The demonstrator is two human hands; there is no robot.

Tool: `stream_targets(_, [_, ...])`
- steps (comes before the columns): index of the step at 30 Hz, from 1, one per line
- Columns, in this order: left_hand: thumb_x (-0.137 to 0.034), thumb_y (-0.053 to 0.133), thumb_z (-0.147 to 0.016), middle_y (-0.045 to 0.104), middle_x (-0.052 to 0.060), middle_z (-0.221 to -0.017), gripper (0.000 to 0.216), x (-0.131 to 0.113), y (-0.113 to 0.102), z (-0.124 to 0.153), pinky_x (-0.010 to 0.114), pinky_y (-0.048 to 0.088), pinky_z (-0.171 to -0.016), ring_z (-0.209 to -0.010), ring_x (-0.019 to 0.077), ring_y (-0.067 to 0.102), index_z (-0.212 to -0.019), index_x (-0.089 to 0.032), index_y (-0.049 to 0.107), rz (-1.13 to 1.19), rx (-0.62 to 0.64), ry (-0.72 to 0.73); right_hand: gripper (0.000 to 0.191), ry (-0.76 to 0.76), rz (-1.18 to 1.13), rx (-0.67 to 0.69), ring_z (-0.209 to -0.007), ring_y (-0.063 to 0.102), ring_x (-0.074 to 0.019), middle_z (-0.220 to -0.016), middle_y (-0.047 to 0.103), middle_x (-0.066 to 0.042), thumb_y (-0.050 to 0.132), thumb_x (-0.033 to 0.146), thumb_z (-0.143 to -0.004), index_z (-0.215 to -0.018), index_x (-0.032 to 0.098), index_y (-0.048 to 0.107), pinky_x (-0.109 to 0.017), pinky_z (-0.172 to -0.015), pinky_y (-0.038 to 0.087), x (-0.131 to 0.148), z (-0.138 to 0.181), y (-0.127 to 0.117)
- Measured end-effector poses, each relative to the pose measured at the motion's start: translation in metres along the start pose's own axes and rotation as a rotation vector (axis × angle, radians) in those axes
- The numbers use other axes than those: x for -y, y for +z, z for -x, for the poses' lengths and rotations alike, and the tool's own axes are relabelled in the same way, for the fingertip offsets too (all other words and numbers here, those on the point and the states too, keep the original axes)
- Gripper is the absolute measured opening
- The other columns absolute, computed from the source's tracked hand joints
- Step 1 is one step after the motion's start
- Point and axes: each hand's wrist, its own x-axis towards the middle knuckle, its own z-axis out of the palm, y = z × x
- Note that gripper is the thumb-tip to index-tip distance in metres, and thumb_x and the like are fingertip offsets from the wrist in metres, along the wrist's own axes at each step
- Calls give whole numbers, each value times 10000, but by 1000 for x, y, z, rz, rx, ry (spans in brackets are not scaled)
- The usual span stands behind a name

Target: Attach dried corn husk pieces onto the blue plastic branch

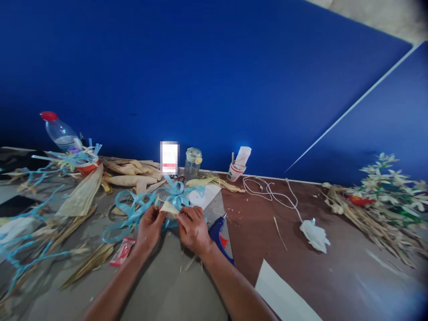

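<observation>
Between my two hands is a small pale piece of dried corn husk (169, 208). My left hand (149, 227) pinches its left side, and my right hand (194, 226) pinches its right side. Curls of light blue plastic ribbon (133, 210) lie behind and to the left of the hands. Just right of my right wrist rests a blue glue gun (217, 232), its nozzle pointing up and away. A red and white wrapper (122, 252) lies left of my left forearm.
Along the blue wall stand a bottle with a red cap (60, 131), a lidded jar (193, 164) and a white cup (236, 172). Dried husks (130, 168) lie at back left. A white cable (267, 189), paper (284, 294) and white flowers (389, 180) are at right.
</observation>
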Motion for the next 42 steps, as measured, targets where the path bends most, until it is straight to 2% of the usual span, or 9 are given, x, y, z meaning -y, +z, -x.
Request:
stream_targets(4, [-371, 700, -661, 515, -47, -591, 241, 0, -3, -1, 215, 368, -510, -537, 95, 442, -692, -178, 558, -15, -48, 28, 177, 40, -68, -42, -877, 569, -190, -996, 619, -102, 482, 183, -869, -966, 189, 630, -354, -804, 416, 3, -1, -2])
stream_targets(10, [-381, 686, -689, 521, -49, -623, 240, -8, -3, 1, 206, 361, -510, -542, 86, 430, -717, -181, 557, 68, -34, -29, 143, 46, -92, -68, -791, 564, -174, -820, 620, -61, 504, 216, -883, -858, 185, 641, -344, -770, 396, 6, 0, -1])
stream_targets(15, [-396, 724, -657, 528, -52, -622, 280, -8, -5, 1, 194, 357, -499, -528, 73, 433, -739, -175, 573, 99, -20, -77, 202, 32, -43, 13, -706, 528, -165, -690, 564, -38, 491, 228, -887, -740, 182, 621, -323, -715, 367, 5, 0, 0])
stream_targets(21, [-366, 753, -612, 556, -43, -640, 295, 2, -10, -5, 213, 407, -520, -541, 90, 495, -772, -180, 588, 178, -35, -72, 162, 84, -40, -2, -679, 535, -158, -665, 576, -24, 495, 185, -867, -746, 185, 601, -311, -707, 349, 3, 0, -1])
stream_targets(25, [-365, 703, -648, 554, -28, -626, 250, 2, -12, -8, 248, 432, -554, -563, 121, 515, -799, -189, 610, 67, -105, 5, 143, 176, -37, -64, -678, 540, -161, -676, 589, -29, 503, 157, -849, -744, 184, 596, -310, -702, 347, 0, 0, -2])
stream_targets(29, [-388, 606, -728, 617, 11, -694, 243, 2, -12, -7, 288, 453, -623, -624, 157, 552, -861, -189, 651, -102, -78, 82, 130, 189, -17, -21, -691, 538, -160, -682, 583, -29, 541, 171, -833, -725, 182, 614, -315, -702, 338, 2, 0, -1])
stream_targets(32, [-409, 573, -752, 657, 34, -791, 237, 2, -10, -4, 304, 466, -670, -681, 177, 582, -817, -194, 647, -136, -36, 106, 200, 183, -22, -9, -726, 530, -166, -703, 555, -34, 554, 243, -846, -664, 185, 613, -322, -707, 345, 5, 1, -1])
stream_targets(37, [-386, 599, -737, 647, 39, -824, 195, 3, -7, -3, 294, 473, -674, -679, 162, 581, -720, -193, 617, -86, -7, 153, 152, 194, -121, -121, -830, 538, -192, -830, 564, -66, 498, 228, -869, -854, 185, 643, -354, -762, 391, 6, 5, -2])
stream_targets(42, [-360, 608, -723, 658, 36, -807, 179, 1, -6, -2, 302, 477, -667, -665, 161, 577, -768, -191, 649, -73, 1, 139, 165, 212, -238, -200, -831, 560, -198, -865, 593, -89, 477, 197, -872, -925, 166, 631, -355, -762, 434, 7, 4, -4])
